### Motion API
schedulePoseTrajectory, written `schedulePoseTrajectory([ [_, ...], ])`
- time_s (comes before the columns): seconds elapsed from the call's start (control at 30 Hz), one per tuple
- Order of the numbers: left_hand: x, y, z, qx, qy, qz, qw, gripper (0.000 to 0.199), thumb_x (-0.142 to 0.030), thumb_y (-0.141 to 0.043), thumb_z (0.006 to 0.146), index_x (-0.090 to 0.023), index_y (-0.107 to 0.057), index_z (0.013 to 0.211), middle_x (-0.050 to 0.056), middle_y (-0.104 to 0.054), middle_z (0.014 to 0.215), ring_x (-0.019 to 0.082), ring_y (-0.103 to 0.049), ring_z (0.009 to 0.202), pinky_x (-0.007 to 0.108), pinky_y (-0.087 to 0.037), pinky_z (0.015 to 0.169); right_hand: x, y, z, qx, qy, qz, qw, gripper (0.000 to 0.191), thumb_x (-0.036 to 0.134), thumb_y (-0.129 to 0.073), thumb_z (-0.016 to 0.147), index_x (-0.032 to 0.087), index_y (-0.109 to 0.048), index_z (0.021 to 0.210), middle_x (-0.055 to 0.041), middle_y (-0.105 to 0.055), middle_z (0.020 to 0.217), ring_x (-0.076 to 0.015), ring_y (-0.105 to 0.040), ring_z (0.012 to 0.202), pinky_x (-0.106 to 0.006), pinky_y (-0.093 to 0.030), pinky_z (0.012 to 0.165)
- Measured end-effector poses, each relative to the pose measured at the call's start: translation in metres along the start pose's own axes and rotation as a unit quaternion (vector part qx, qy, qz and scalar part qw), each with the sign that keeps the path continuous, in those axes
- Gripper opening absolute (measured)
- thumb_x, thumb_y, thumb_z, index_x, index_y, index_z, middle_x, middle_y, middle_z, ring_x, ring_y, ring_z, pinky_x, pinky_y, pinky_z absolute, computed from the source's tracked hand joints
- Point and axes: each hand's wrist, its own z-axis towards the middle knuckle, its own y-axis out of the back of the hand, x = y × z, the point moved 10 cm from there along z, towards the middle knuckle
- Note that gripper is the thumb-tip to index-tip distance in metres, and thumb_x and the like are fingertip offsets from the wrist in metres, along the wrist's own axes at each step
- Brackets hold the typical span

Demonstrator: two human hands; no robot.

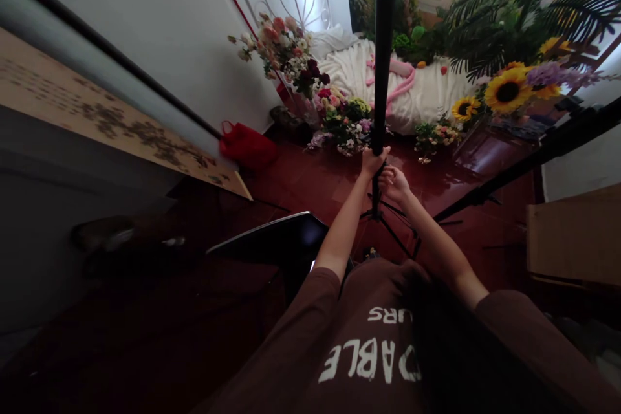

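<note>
Directly in front of me a tall black light-stand pole (383, 45) rises out of the top of the view. My left hand (372, 162) is closed around it near its lower part. Just below and to the right, my right hand (394, 184) has its fingers curled in a pinch against the side of the pole; whatever they grip there is hidden. Under both hands, the stand's thin tripod legs (395, 236) spread over the dark red floor.
A slanting black pole (543, 155) crosses at right, near a cardboard box (575, 233). Flowers (339, 116) and a white-draped bed (431, 94) lie ahead. At left are a hanging scroll (111, 116), a red bag (247, 145) and a dark, flat-topped object (272, 239).
</note>
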Motion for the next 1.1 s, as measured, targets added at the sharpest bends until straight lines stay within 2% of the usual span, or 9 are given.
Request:
schedulePoseTrajectory([
  [0.17, -0.001, 0.002, 0.000, -0.004, 0.005, -0.005, 1.000, 0.034, -0.036, -0.067, 0.075, -0.018, -0.054, 0.050, -0.002, -0.056, 0.050, 0.008, -0.052, 0.048, 0.022, -0.041, 0.055, 0.004, -0.003, -0.002, -0.011, 0.016, 0.092, 0.996, 0.038, 0.008, -0.032, 0.094, 0.021, -0.035, 0.059, 0.0076, -0.031, 0.041, -0.0086, -0.020, 0.038, -0.019, -0.026, 0.045],
  [0.33, 0.001, 0.001, -0.002, -0.006, 0.029, 0.014, 0.999, 0.035, -0.041, -0.069, 0.077, -0.018, -0.057, 0.053, -0.001, -0.059, 0.052, 0.009, -0.055, 0.052, 0.021, -0.042, 0.057, -0.011, -0.005, -0.006, 0.023, -0.060, 0.143, 0.988, 0.031, 0.015, -0.037, 0.096, 0.021, -0.047, 0.068, 0.0069, -0.048, 0.048, -0.0063, -0.034, 0.039, -0.016, -0.032, 0.043],
  [0.43, -0.002, 0.008, -0.011, -0.060, 0.045, 0.064, 0.995, 0.034, -0.047, -0.068, 0.079, -0.017, -0.064, 0.064, 0.004, -0.067, 0.065, 0.014, -0.063, 0.064, 0.023, -0.044, 0.063, -0.018, 0.010, -0.016, 0.030, -0.097, 0.178, 0.979, 0.023, 0.019, -0.042, 0.096, 0.021, -0.052, 0.075, 0.0070, -0.058, 0.055, -0.0051, -0.042, 0.040, -0.015, -0.038, 0.043],
  [0.53, -0.005, 0.016, -0.027, -0.141, 0.057, 0.092, 0.984, 0.036, -0.054, -0.065, 0.083, -0.018, -0.069, 0.086, 0.009, -0.073, 0.085, 0.020, -0.069, 0.080, 0.027, -0.048, 0.072, -0.018, 0.048, -0.030, -0.014, -0.082, 0.181, 0.980, 0.018, 0.020, -0.049, 0.092, 0.021, -0.052, 0.075, 0.0072, -0.062, 0.058, -0.0043, -0.046, 0.040, -0.014, -0.040, 0.042],
  [0.67, 0.001, 0.016, -0.045, -0.167, 0.045, 0.080, 0.982, 0.043, -0.058, -0.053, 0.090, -0.021, -0.064, 0.110, 0.010, -0.072, 0.105, 0.021, -0.068, 0.100, 0.030, -0.049, 0.087, -0.008, 0.123, -0.062, -0.142, -0.015, 0.152, 0.978, 0.012, 0.020, -0.054, 0.086, 0.021, -0.054, 0.074, 0.0068, -0.063, 0.058, -0.0037, -0.048, 0.040, -0.013, -0.041, 0.041],
  [0.77, 0.012, 0.017, -0.068, -0.201, 0.009, 0.079, 0.976, 0.040, -0.046, -0.036, 0.100, -0.021, -0.057, 0.123, 0.013, -0.063, 0.125, 0.020, -0.058, 0.123, 0.033, -0.043, 0.105, 0.002, 0.178, -0.093, -0.233, 0.037, 0.128, 0.963, 0.012, 0.022, -0.056, 0.084, 0.020, -0.054, 0.072, 0.0060, -0.063, 0.057, -0.0044, -0.051, 0.041, -0.013, -0.041, 0.040],
  [0.87, 0.043, 0.013, -0.105, -0.254, 0.061, 0.095, 0.961, 0.038, -0.029, -0.030, 0.101, -0.016, -0.047, 0.132, 0.018, -0.053, 0.134, 0.022, -0.052, 0.130, 0.039, -0.038, 0.112, 0.014, 0.224, -0.126, -0.303, 0.080, 0.105, 0.944, 0.012, 0.025, -0.058, 0.085, 0.020, -0.056, 0.074, 0.0052, -0.066, 0.059, -0.0058, -0.056, 0.044, -0.014, -0.045, 0.042],
  [1.0, 0.077, -0.027, -0.149, -0.256, 0.156, 0.113, 0.947, 0.039, -0.020, -0.046, 0.093, -0.012, -0.039, 0.130, 0.022, -0.047, 0.133, 0.026, -0.053, 0.125, 0.047, -0.035, 0.113, 0.039, 0.268, -0.169, -0.371, 0.148, 0.080, 0.913, 0.022, 0.034, -0.054, 0.092, 0.021, -0.056, 0.075, 0.0044, -0.067, 0.059, -0.0070, -0.058, 0.044, -0.016, -0.045, 0.042],
  [1.1, 0.070, -0.101, -0.151, -0.116, 0.127, 0.034, 0.984, 0.038, -0.027, -0.055, 0.089, -0.015, -0.041, 0.123, 0.018, -0.052, 0.124, 0.021, -0.059, 0.111, 0.041, -0.044, 0.104, 0.066, 0.285, -0.197, -0.399, 0.196, 0.051, 0.895, 0.033, 0.046, -0.047, 0.096, 0.021, -0.055, 0.076, 0.0031, -0.067, 0.059, -0.0080, -0.059, 0.045, -0.017, -0.045, 0.042],
])
